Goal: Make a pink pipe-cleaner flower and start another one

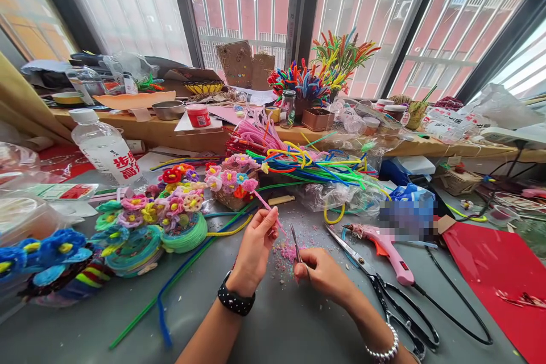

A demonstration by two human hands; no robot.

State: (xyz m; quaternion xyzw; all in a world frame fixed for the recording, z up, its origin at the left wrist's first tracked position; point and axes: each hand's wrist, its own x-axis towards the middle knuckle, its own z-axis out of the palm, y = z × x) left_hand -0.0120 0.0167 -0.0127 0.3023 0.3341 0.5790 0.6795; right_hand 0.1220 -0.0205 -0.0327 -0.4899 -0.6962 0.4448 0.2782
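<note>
My left hand (255,250), with a dark dotted band at the wrist, pinches a pink pipe cleaner (263,202) that slants up to the left. Close by on the right, my right hand (322,274) is closed on small scissors (295,242), whose tips point up beside the lower end of the pipe cleaner, apart from it. Below the scissors' blades and between my hands, a little heap of pink fluff (286,251) lies among scattered bits on the grey table (277,318).
Large scissors (362,264) and a pink glue gun (386,242) with its cable lie at the right, near red card (499,284). Fuzzy flower pots (183,233) and a bottle (104,148) stand left. Coloured pipe cleaners (333,168) lie behind my hands.
</note>
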